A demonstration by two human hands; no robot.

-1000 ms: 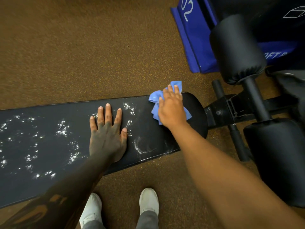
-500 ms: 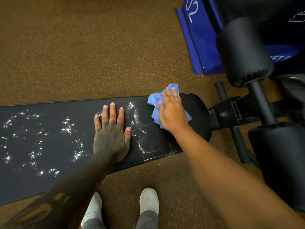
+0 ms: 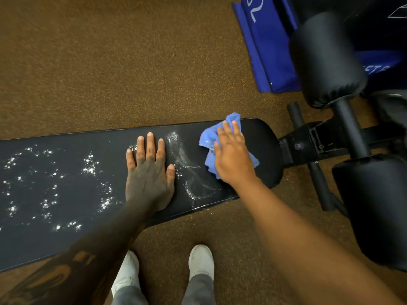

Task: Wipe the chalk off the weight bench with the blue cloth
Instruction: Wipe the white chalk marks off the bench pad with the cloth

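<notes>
Now right hand (image 3: 233, 159) (fingers (image 3: 226, 128) straight) presses blue cloth (image 3: 209, 139).

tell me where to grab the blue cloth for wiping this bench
Probably the bunched middle, from straight above. The cloth lies crumpled at the right end of the bench, pressed flat under the right hand, with loose folds poking out on the far and left sides. Gathering the thick centre under the palm, not pinching a loose fold, should keep it wadded for sweeping toward the chalk.
</notes>
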